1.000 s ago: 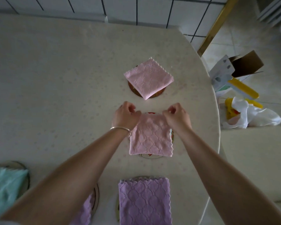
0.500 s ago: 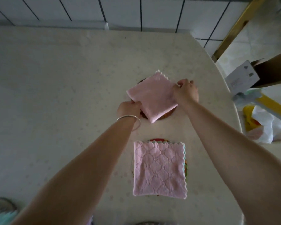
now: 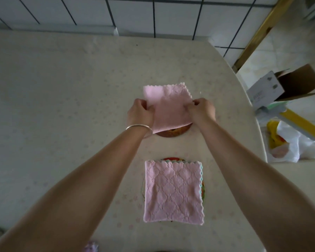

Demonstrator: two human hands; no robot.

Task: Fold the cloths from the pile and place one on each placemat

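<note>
Head view: left grip (image 3: 140, 113) and right grip (image 3: 201, 110) pinch folded pink cloth (image 3: 168, 108) between them.

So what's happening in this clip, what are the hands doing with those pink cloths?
A person is setting folded cloths on round placemats on a pale table. Both hands grip the far pink cloth: the left hand at its left edge, the right hand at its right edge, over a brown placemat. Nearer the camera, another folded pink cloth lies untouched on a second placemat.
</note>
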